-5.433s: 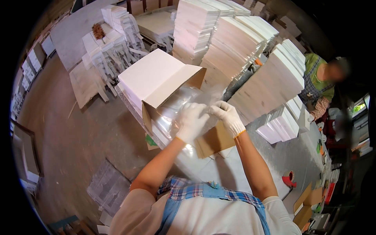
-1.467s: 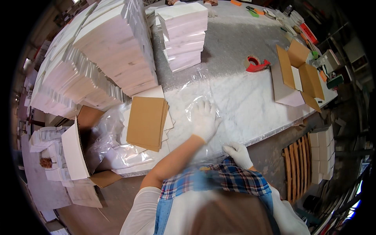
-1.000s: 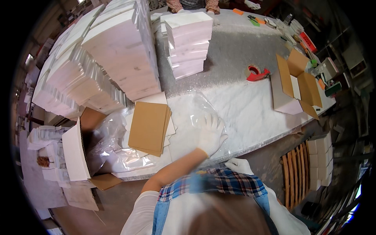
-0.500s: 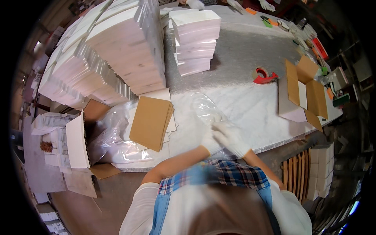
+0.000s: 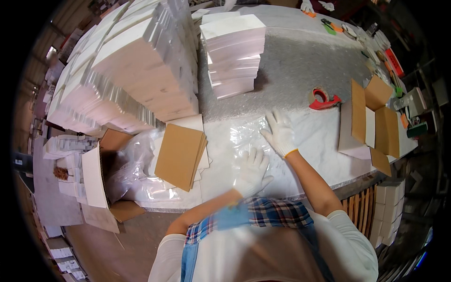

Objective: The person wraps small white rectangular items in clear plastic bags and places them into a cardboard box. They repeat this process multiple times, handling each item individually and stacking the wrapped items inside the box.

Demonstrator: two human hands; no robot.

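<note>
The clear plastic film (image 5: 240, 135) (bag or single sheet, I cannot tell) lies flat on the marble tabletop (image 5: 317, 136), in front of the person. Its long axis seems to run from the near table edge away from the body, with the far end pointing toward the stack of white slabs (image 5: 235, 58). The left hand (image 5: 253, 173) is open upon it, fingers spread; the right hand (image 5: 280, 132), also open, is at its right side. Brown cardboard sheets (image 5: 181, 155) lie to the left.
</note>
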